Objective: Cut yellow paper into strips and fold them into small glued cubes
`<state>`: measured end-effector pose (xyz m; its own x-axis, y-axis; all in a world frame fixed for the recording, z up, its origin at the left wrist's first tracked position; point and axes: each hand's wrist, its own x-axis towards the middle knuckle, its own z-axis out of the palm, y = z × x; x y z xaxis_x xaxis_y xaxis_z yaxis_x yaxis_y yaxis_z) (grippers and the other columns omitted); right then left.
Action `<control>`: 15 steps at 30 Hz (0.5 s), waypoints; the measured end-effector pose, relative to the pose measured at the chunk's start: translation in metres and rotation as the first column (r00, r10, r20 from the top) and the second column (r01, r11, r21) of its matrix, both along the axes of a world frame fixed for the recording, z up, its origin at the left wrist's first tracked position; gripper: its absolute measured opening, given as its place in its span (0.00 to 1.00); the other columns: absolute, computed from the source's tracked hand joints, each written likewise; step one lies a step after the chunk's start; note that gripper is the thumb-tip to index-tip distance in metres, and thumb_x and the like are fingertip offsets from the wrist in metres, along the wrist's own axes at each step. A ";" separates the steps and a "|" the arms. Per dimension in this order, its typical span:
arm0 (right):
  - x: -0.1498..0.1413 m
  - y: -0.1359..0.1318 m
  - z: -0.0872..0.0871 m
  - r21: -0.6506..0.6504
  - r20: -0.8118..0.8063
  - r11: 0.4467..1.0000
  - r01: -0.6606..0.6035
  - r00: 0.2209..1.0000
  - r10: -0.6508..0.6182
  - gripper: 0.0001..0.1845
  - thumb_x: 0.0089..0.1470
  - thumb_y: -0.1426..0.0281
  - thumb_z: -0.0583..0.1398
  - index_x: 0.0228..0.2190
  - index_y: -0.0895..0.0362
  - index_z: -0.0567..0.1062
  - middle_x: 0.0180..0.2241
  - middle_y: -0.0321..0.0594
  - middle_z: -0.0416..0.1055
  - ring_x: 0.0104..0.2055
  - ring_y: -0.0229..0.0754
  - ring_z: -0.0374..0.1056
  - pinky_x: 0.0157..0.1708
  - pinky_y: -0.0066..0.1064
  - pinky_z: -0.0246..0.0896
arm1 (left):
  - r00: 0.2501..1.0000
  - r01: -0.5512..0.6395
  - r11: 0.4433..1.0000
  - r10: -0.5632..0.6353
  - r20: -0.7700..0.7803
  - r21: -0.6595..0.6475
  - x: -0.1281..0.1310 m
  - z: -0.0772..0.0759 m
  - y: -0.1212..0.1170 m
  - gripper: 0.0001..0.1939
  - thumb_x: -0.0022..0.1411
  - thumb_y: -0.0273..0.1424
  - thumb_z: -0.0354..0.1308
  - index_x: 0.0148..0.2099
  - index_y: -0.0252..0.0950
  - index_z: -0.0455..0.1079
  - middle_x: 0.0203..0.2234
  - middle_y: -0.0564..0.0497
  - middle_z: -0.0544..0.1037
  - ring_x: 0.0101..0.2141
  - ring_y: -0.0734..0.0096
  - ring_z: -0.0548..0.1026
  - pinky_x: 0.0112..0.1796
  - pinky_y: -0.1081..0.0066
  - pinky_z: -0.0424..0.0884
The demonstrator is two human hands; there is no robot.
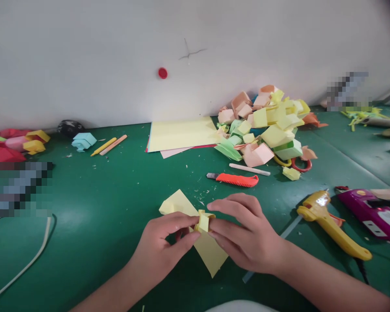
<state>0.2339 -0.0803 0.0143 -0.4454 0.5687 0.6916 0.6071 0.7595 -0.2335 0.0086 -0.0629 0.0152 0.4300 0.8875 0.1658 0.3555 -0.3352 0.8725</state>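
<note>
Folded paper: the left hand pinches its left side; how the right hand grips, I cannot tell. Light pressure should suit.

1. On my feed from afar, the left hand is bare, with slender fingers and rounded knuckles.
2. I see the left forearm uncovered up to where my view cuts it off, narrowing smoothly to the wrist.
3. The right hand reaches me bare too, its fingers long and slim.
4. I find the right forearm equally uncovered, tapering towards the wrist.
</note>
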 end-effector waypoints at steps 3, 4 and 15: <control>0.001 0.000 0.000 -0.021 -0.022 1.000 -0.022 1.000 0.021 0.10 0.59 0.78 0.61 0.42 0.56 0.77 0.48 0.46 0.73 0.47 0.48 0.64 0.49 0.42 0.65 | 1.000 0.020 0.996 -0.021 -0.011 -0.090 0.001 0.002 0.001 0.08 0.63 0.31 0.60 0.39 0.38 0.81 0.27 0.49 0.81 0.26 0.71 0.75 0.27 0.74 0.72; 0.001 0.001 0.000 -0.029 -0.037 0.999 -0.039 0.999 0.038 0.11 0.59 0.78 0.61 0.43 0.57 0.76 0.48 0.46 0.73 0.47 0.47 0.64 0.49 0.42 0.64 | 1.000 0.026 0.991 -0.025 0.007 -0.135 0.002 0.003 0.002 0.08 0.63 0.31 0.60 0.38 0.38 0.81 0.26 0.50 0.81 0.25 0.72 0.75 0.27 0.74 0.72; 0.000 0.003 0.005 -0.353 -0.192 0.922 -0.160 0.977 0.096 0.15 0.58 0.68 0.67 0.46 0.57 0.75 0.44 0.42 0.75 0.46 0.44 0.68 0.48 0.38 0.65 | 0.987 0.105 0.891 -0.041 0.153 -0.442 0.005 0.004 0.001 0.06 0.57 0.30 0.61 0.34 0.37 0.79 0.20 0.54 0.75 0.22 0.75 0.70 0.25 0.76 0.68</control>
